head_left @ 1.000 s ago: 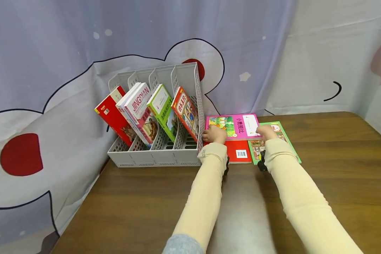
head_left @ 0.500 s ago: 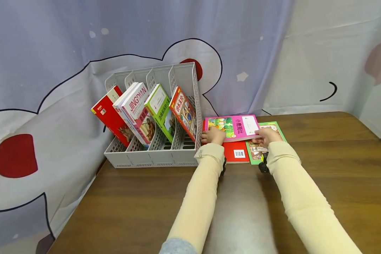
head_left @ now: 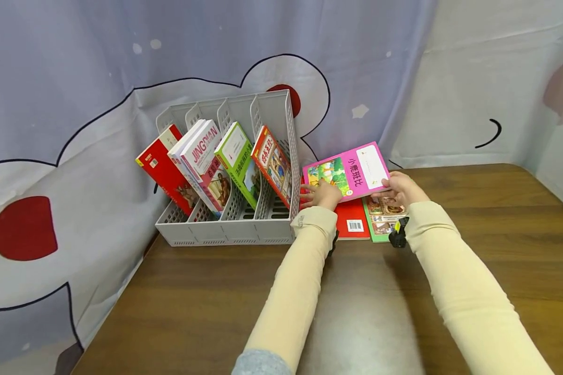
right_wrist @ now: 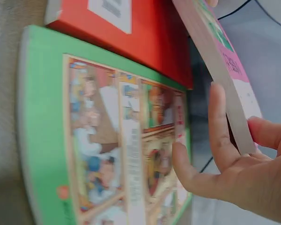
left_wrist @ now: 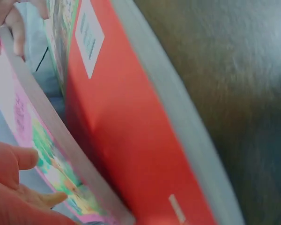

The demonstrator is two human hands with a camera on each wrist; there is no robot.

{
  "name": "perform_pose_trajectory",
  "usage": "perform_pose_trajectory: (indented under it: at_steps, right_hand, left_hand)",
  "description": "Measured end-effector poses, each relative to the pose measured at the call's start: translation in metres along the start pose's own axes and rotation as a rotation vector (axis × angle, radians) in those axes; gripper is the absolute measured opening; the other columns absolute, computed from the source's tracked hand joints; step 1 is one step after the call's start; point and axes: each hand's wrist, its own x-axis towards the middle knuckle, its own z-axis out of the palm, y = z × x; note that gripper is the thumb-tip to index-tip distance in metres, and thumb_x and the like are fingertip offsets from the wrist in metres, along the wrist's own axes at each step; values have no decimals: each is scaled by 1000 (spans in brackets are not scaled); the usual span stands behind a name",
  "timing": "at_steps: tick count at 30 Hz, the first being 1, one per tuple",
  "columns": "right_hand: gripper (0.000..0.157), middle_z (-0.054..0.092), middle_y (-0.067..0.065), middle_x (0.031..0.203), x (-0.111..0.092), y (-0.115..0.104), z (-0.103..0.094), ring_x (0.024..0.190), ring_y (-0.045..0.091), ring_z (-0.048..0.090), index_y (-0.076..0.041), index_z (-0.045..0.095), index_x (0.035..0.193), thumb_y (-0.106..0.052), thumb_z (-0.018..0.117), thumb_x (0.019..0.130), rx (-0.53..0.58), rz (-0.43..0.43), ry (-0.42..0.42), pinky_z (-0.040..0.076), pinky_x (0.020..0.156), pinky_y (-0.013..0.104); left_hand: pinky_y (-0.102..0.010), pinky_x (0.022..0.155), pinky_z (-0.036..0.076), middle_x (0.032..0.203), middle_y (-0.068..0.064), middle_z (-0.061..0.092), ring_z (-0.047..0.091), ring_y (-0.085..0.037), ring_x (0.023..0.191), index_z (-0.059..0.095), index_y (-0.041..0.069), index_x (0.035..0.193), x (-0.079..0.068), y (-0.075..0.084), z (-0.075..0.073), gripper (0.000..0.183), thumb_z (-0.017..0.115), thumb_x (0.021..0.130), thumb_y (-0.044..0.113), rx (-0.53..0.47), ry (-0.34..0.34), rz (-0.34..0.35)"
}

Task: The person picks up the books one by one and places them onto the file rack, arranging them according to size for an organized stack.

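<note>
Where the light-grey perforated plastic rack [head_left: 230,234] stands, left of centre in the frame, its 4 compartments hold, left to right, a leaning glossy red book [head_left: 168,173]; a pale-covered book [head_left: 185,139] and a white-and-pink book [head_left: 211,165] lettered "JINGDIAN"; a lime-green book [head_left: 241,161]; and a red-orange picture book [head_left: 274,162] titled 四书五经. At centre right, a flat red book [head_left: 349,211] with a white barcode label [head_left: 355,226] lies on the brown wood-grain tabletop [head_left: 197,312], a green-bordered picture-covered book [head_left: 381,213] just right of it. Above them, a pink rectangular book [head_left: 360,172] titled 小鹿班比 is tilted, its right end raised. At its lower left, the left hand [head_left: 326,195] has its fingers spread; whether they touch the cover I cannot tell. The right hand [head_left: 407,188] pinches the pink book's right end, thumb on the cover, fingers beneath.
</note>
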Motion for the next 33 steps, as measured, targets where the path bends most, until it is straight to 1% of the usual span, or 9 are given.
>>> perform_pose_trajectory:
  at_steps: [2, 7, 9, 14, 20, 23, 27, 30, 33]
  right_hand:
    - [26, 64, -6, 59, -36, -23, 26, 62, 7, 66, -4, 34, 124, -12, 40, 100, -98, -56, 110, 33, 93, 47]
    - [34, 53, -13, 61, -78, -62, 47, 53, 0, 51, 3, 32, 131, -10, 38, 100, -198, -230, 255, 38, 61, 20]
    - [33, 51, -12, 66, -87, -74, 50, 55, -1, 48, 3, 35, 130, -9, 38, 100, -220, -295, 314, 36, 52, 14]
    - [30, 48, -7, 83, -109, -100, 60, 65, -3, 46, 4, 44, 126, -7, 40, 99, -308, -517, 454, 40, 57, 9]
    - [21, 48, -11, 83, -131, -114, 63, 75, 1, 45, -3, 51, 116, -11, 41, 99, -415, -661, 423, 38, 63, 13]
    - [18, 50, -14, 81, -142, -119, 63, 75, 1, 46, -11, 55, 112, -12, 41, 99, -426, -694, 379, 37, 63, 14]
    - [18, 53, -16, 80, -156, -127, 66, 74, 0, 49, -20, 57, 104, -11, 43, 99, -408, -754, 327, 39, 63, 13]
    - [19, 56, -17, 80, -165, -134, 69, 74, 0, 51, -22, 58, 102, -10, 44, 98, -400, -793, 301, 40, 63, 12]
    - [19, 57, -16, 81, -171, -137, 71, 73, 1, 51, -22, 58, 103, -10, 44, 98, -411, -809, 293, 39, 61, 13]
  left_hand:
    - [-57, 110, 28, 157, -14, 15, 20, -40, 142, 34, 24, 146, 0, 1, -4, 55, 46, 95, 42, 29, 51, 62]
    - [-54, 105, 37, 154, -13, 25, 30, -38, 139, 34, 22, 146, 3, 6, -15, 60, 46, 95, 50, 66, 243, 236]
    - [-54, 106, 37, 154, -14, 26, 30, -38, 139, 33, 21, 146, 5, 8, -20, 63, 50, 93, 51, 12, 309, 313]
    - [-51, 113, 27, 155, -16, 23, 22, -36, 142, 26, 19, 149, 7, 13, -38, 78, 59, 87, 52, -233, 368, 551]
    - [-53, 115, 21, 148, -4, 38, 28, -24, 141, 28, 19, 147, 8, 8, -68, 91, 72, 76, 54, -397, 312, 735]
    - [-48, 111, 29, 137, 1, 50, 40, -17, 131, 39, 20, 140, 8, 0, -81, 84, 78, 72, 49, -464, 236, 784]
    - [-30, 79, 48, 107, -2, 66, 57, -14, 86, 56, 14, 124, 3, -8, -91, 58, 79, 75, 36, -626, 30, 863]
    - [-25, 56, 40, 76, -2, 66, 45, -14, 57, 65, 8, 108, -1, -12, -92, 37, 77, 79, 26, -742, -114, 891]
    - [-23, 51, 32, 55, 4, 53, 33, -11, 48, 69, 5, 97, -7, -16, -92, 24, 76, 80, 21, -791, -157, 885]
